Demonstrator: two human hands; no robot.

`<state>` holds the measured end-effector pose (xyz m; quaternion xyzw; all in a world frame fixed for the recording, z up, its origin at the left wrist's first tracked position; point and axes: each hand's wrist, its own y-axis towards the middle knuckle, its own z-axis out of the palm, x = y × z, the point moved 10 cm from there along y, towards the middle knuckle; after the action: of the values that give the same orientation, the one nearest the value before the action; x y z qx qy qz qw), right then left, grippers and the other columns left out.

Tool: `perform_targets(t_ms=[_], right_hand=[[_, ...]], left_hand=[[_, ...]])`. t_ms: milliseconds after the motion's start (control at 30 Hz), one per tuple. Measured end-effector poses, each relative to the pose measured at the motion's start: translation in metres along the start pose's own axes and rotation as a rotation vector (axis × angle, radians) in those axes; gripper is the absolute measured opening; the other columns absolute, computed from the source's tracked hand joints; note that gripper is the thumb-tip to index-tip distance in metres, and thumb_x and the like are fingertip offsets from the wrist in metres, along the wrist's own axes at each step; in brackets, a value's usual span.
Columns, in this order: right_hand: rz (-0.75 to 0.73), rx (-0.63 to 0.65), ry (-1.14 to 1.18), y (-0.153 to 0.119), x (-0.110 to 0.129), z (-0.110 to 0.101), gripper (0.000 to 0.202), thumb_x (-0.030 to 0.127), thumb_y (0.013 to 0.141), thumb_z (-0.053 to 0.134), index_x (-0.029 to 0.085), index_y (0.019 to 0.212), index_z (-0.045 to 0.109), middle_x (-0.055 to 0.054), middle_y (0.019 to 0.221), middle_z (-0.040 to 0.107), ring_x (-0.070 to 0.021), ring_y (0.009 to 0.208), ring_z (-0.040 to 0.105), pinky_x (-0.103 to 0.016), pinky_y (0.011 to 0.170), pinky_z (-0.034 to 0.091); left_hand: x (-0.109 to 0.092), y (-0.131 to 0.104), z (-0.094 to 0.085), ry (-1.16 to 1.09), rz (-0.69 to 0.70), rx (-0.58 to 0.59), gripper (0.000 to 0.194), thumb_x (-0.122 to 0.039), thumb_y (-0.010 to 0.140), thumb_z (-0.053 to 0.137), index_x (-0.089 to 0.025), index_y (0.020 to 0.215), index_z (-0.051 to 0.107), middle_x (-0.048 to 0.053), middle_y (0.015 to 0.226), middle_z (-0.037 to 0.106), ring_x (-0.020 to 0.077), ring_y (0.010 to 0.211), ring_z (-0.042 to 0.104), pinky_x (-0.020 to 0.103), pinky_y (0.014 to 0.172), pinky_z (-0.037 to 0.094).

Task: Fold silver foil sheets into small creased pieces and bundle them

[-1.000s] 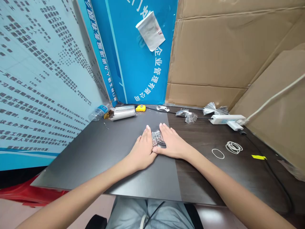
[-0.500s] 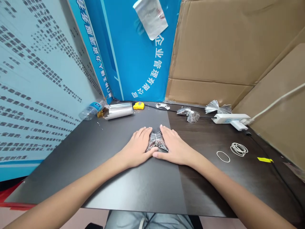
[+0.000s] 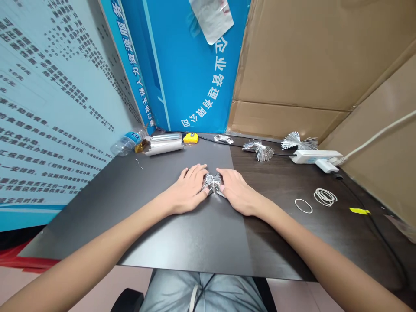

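A pleated silver foil bow [image 3: 213, 182] lies on the desk in front of me, pinched in at the middle by a thin white band. My left hand [image 3: 190, 188] holds its left side, fingers along the far part and thumb at the near edge. On the opposite side, my right hand [image 3: 237, 188] grips it in the same way, the thumb pressing near its front corner. Both hands cover the outer ends of the foil, so only the middle pleats show. The two thumbs are apart.
White rubber bands [image 3: 325, 197] and a single loose band [image 3: 303, 206] lie at right, near a yellow strip [image 3: 359, 211]. Behind are two foil bows [image 3: 262, 151], a power strip [image 3: 316, 156], a yellow tape measure [image 3: 190, 138], a foil roll [image 3: 165, 145] and a plastic bottle [image 3: 128, 142].
My thumbs, which nearly met in front of the foil bow, have drawn apart to its near corners. Both hands still hold its sides. The view has shifted slightly.
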<state>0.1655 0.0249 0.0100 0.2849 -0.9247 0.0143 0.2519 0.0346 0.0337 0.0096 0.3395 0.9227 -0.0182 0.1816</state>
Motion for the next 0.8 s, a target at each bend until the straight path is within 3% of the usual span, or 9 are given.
perform_targets(t_ms=[200, 600, 800], right_hand=[[-0.016, -0.003, 0.032, 0.0008, -0.0005, -0.003, 0.057, 0.03, 0.105, 0.029, 0.017, 0.159, 0.038, -0.018, 0.153, 0.05, -0.0331, 0.145, 0.044, -0.056, 0.123, 0.034], [0.024, -0.037, 0.015, 0.0016, -0.0092, 0.0027, 0.055, 0.034, 0.105, 0.031, 0.018, 0.158, 0.039, -0.018, 0.154, 0.049, -0.0334, 0.146, 0.042, -0.055, 0.123, 0.033], [0.023, -0.036, 0.03, 0.0017, -0.0044, 0.0006, 0.055, 0.041, 0.108, 0.029, 0.019, 0.157, 0.04, -0.018, 0.155, 0.05, -0.0346, 0.146, 0.043, -0.056, 0.123, 0.032]], left_hand=[[-0.003, -0.0033, -0.0059, -0.095, 0.065, 0.029, 0.052, -0.036, 0.104, 0.038, -0.022, 0.154, 0.042, 0.015, 0.169, 0.039, 0.0338, 0.161, 0.028, 0.063, 0.129, 0.023], [-0.0069, -0.0039, -0.0079, -0.108, 0.076, 0.054, 0.053, -0.049, 0.108, 0.035, -0.02, 0.151, 0.041, 0.018, 0.162, 0.045, 0.0327, 0.156, 0.034, 0.057, 0.127, 0.027], [-0.007, -0.0046, -0.0095, -0.101, 0.085, 0.005, 0.052, -0.052, 0.109, 0.032, -0.02, 0.148, 0.043, 0.018, 0.157, 0.049, 0.0328, 0.15, 0.041, 0.055, 0.124, 0.033]])
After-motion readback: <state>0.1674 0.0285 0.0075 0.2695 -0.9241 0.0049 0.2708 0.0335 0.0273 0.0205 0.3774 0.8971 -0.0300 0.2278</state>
